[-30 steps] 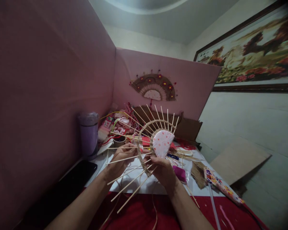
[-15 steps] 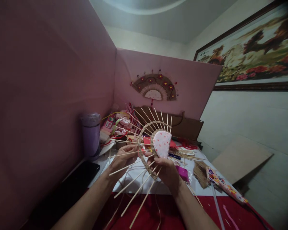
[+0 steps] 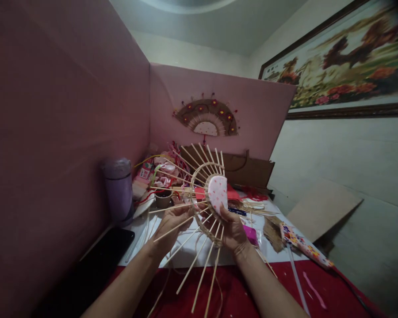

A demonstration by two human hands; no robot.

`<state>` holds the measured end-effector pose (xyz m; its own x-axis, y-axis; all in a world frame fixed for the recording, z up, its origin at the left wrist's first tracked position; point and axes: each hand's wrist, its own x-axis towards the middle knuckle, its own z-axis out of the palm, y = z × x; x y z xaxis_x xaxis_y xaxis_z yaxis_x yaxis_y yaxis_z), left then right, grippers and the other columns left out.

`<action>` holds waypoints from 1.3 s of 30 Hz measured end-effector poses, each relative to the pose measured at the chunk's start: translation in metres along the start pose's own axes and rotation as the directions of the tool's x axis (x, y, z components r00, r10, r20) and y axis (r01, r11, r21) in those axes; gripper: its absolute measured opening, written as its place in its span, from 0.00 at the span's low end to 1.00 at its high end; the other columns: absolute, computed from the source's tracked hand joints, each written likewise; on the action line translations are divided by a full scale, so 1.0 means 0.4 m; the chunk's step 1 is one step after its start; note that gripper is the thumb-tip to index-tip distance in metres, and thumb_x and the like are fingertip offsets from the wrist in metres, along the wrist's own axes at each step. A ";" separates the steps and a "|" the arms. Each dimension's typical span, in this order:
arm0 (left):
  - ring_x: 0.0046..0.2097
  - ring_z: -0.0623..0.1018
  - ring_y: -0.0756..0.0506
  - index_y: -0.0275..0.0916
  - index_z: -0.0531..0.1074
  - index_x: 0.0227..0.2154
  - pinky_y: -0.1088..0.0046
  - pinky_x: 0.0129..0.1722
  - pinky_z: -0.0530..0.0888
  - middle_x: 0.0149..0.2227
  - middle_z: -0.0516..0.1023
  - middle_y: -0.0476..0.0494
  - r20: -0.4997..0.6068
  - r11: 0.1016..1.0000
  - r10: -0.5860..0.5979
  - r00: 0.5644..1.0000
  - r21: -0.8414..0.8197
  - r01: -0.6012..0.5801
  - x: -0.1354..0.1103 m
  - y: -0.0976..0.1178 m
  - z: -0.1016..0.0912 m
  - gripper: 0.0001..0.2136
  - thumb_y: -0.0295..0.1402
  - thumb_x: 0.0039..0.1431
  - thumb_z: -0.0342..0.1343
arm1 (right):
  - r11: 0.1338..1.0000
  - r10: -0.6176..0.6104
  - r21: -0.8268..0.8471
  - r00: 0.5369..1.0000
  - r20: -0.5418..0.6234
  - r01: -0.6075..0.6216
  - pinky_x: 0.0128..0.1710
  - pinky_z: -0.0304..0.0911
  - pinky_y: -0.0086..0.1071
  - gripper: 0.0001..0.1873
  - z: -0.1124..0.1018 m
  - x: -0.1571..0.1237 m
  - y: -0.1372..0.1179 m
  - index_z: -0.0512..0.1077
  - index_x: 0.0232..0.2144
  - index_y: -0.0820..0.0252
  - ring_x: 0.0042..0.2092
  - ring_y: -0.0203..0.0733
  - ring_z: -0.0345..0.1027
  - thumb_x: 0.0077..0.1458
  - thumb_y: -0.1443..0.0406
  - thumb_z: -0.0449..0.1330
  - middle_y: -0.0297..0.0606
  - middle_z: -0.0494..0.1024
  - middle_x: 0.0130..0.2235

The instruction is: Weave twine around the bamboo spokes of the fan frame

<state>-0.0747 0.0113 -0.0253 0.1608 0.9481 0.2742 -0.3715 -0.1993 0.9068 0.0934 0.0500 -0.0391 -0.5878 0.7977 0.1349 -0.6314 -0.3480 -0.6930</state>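
Note:
Both hands hold up a half-made fan frame (image 3: 204, 198) above the table. It has a white dotted half-round centre (image 3: 217, 193), a woven straw arc round it, and several thin wooden sticks radiating out. My left hand (image 3: 172, 223) is closed on the sticks at the frame's left side. My right hand (image 3: 234, 229) grips the lower edge of the dotted centre, thumb on its face. The lower sticks point down towards me.
A finished fan (image 3: 207, 119) hangs on the pink partition behind. A purple cup (image 3: 117, 187) and a black phone (image 3: 111, 247) sit at left. Craft scraps, a small pot (image 3: 163, 198), cardboard (image 3: 248, 170) and a patterned stick (image 3: 305, 247) crowd the white sheet on the red table.
The frame has turned clockwise in my hands, so the lower sticks now point more steeply down. The dotted centre shows more edge-on. Both hands kept hold.

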 end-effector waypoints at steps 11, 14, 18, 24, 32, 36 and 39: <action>0.22 0.51 0.55 0.33 0.76 0.29 0.73 0.22 0.46 0.18 0.56 0.54 0.017 0.991 0.044 0.999 0.126 -0.046 -0.015 0.014 0.017 0.13 0.40 0.51 0.56 | 0.992 0.012 0.128 0.993 -0.117 0.003 0.42 0.66 0.42 0.11 0.012 -0.005 -0.007 0.73 0.34 0.62 0.39 0.45 0.72 0.47 0.63 0.60 0.41 0.79 0.34; 0.22 0.51 0.55 0.33 0.76 0.33 0.73 0.22 0.45 0.18 0.56 0.53 0.032 0.992 0.026 0.999 0.124 -0.030 -0.017 0.016 0.017 0.13 0.38 0.51 0.56 | 0.990 0.027 0.138 0.992 -0.126 -0.009 0.41 0.66 0.46 0.11 0.011 -0.003 -0.006 0.73 0.33 0.62 0.40 0.49 0.72 0.46 0.63 0.61 0.42 0.79 0.33; 0.23 0.50 0.55 0.33 0.76 0.35 0.73 0.23 0.45 0.19 0.56 0.53 0.053 0.995 0.026 0.998 0.098 -0.031 -0.020 0.019 0.015 0.14 0.38 0.52 0.55 | 0.984 0.036 0.178 0.986 -0.161 -0.007 0.41 0.66 0.48 0.10 0.012 -0.002 -0.005 0.74 0.33 0.62 0.40 0.50 0.72 0.46 0.64 0.60 0.43 0.79 0.33; 0.21 0.53 0.56 0.32 0.76 0.32 0.74 0.22 0.45 0.19 0.59 0.53 0.046 1.000 0.012 0.999 0.024 -0.013 -0.015 0.016 0.005 0.12 0.36 0.49 0.58 | 0.979 0.041 0.205 0.974 -0.223 0.006 0.42 0.66 0.48 0.07 0.019 -0.005 -0.007 0.74 0.31 0.62 0.40 0.50 0.72 0.47 0.66 0.59 0.43 0.79 0.32; 0.21 0.58 0.56 0.32 0.76 0.29 0.76 0.22 0.49 0.20 0.64 0.51 -0.023 0.999 -0.031 0.999 0.008 0.031 -0.014 0.012 0.003 0.11 0.35 0.43 0.62 | 0.966 0.012 0.254 0.969 -0.246 0.052 0.41 0.67 0.46 0.09 0.024 -0.004 -0.006 0.73 0.34 0.64 0.39 0.48 0.73 0.50 0.68 0.57 0.44 0.79 0.32; 0.22 0.60 0.56 0.33 0.76 0.29 0.77 0.22 0.51 0.21 0.67 0.50 -0.045 0.998 -0.057 0.997 0.025 0.058 -0.015 0.017 0.005 0.11 0.32 0.41 0.63 | 0.968 0.012 0.245 0.972 -0.234 0.047 0.41 0.67 0.45 0.09 0.023 -0.005 -0.005 0.73 0.35 0.63 0.38 0.48 0.73 0.49 0.68 0.57 0.43 0.79 0.33; 0.22 0.59 0.56 0.33 0.77 0.30 0.77 0.22 0.51 0.20 0.67 0.50 -0.027 0.997 -0.055 0.998 0.045 0.056 -0.015 0.019 0.004 0.09 0.31 0.43 0.61 | 0.965 -0.006 0.252 0.967 -0.253 0.071 0.40 0.67 0.45 0.08 0.027 -0.005 -0.006 0.73 0.34 0.63 0.37 0.47 0.73 0.50 0.69 0.57 0.42 0.79 0.32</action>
<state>-0.0768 0.0038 -0.0193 0.1563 0.9639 0.2155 -0.3200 -0.1570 0.9343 0.0906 0.0440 -0.0301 -0.4372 0.8983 -0.0448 -0.7789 -0.4030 -0.4805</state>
